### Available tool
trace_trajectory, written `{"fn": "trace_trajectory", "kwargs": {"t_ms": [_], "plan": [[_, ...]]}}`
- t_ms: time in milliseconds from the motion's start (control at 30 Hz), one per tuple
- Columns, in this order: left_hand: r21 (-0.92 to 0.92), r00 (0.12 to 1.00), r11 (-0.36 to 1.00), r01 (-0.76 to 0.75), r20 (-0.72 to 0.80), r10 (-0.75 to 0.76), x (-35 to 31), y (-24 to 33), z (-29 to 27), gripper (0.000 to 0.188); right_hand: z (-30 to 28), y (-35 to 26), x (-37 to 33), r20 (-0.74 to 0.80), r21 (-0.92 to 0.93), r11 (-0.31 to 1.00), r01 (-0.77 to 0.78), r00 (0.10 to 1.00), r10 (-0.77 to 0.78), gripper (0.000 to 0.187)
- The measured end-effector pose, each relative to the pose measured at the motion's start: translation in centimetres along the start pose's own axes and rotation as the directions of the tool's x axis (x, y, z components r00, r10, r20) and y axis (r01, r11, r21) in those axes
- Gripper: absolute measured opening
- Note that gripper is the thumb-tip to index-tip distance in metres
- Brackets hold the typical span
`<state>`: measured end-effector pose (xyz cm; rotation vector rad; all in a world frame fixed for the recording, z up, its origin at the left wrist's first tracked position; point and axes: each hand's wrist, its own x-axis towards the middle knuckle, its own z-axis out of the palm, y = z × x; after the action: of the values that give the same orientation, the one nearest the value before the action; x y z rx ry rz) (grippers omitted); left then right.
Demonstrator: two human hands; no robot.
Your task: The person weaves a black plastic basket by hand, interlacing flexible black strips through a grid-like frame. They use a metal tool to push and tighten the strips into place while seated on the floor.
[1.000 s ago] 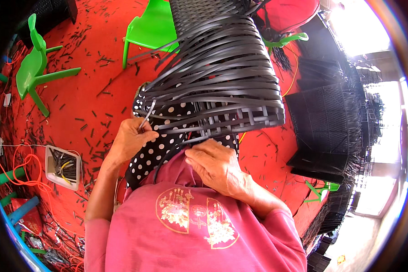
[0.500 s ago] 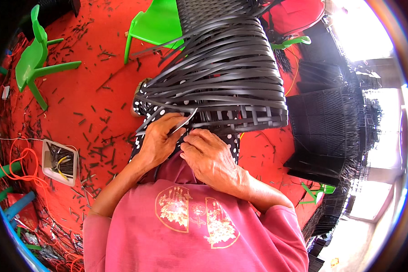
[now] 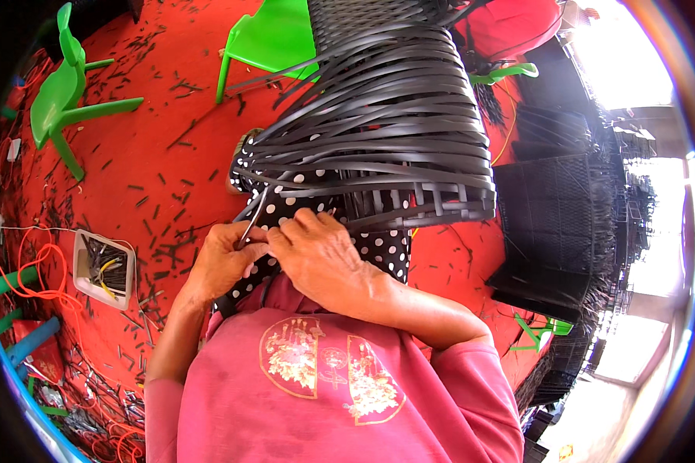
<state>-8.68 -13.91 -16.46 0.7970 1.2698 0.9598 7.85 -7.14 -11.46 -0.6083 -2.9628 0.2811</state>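
Across my lap lies a partly woven frame of flat black plastic strips [image 3: 417, 127], with loose strip ends fanned toward the left. My left hand [image 3: 225, 258] is closed in a pinch around one narrow plastic strip [image 3: 256, 210], which slants up from the fingers toward the weave. My right hand [image 3: 316, 251] touches the left fingertips, its own fingers curled and pressed together beside the same strip. What the right fingertips grip is hidden behind the hand. Both hands are just below the lower edge of the weave, over polka-dot trousers [image 3: 394, 245].
Green plastic chairs [image 3: 274, 38] stand at the far side and upper left. A white bin [image 3: 123, 301] holds black offcuts and a yellow-handled tool. Scraps litter the red floor [image 3: 162, 139]. Stacked black woven panels [image 3: 548, 193] line the right. Orange hoses [image 3: 50, 289] lie at left.
Both hands have moved left and a little away from the weave's edge, drawing the strip's end along. The hands now meet at the fingertips; before, they were slightly apart.
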Motion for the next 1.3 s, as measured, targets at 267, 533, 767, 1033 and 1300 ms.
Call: {"fn": "trace_trajectory", "kwargs": {"t_ms": [267,533,767,1033,1300], "plan": [[-0.293,0.972,0.927,-0.234,-0.090,0.217,0.8,-0.6,1.1,0.015,-10.1,0.9,-2.7,0.064,0.017,0.997,-0.075,0.995,0.074,0.014],[-0.279,0.939,0.954,-0.107,0.286,0.189,5.4,2.2,6.0,0.024,-13.4,2.2,-5.4,-0.190,-0.092,0.902,-0.421,0.897,0.399,0.007],[-0.190,0.869,0.981,-0.050,0.475,0.137,6.4,2.8,6.6,0.043,-13.4,1.2,-4.3,-0.005,-0.201,0.892,-0.404,0.911,0.412,0.003],[-0.219,0.943,0.975,0.033,0.330,0.042,8.3,3.6,8.2,0.015,-13.0,4.6,-3.3,0.189,-0.179,0.937,-0.300,0.924,0.332,0.020],[-0.433,0.989,0.901,-0.031,0.118,0.091,6.6,2.9,9.5,0.005,-12.4,4.5,-5.3,0.121,-0.195,0.915,-0.352,0.918,0.378,0.021]]}}
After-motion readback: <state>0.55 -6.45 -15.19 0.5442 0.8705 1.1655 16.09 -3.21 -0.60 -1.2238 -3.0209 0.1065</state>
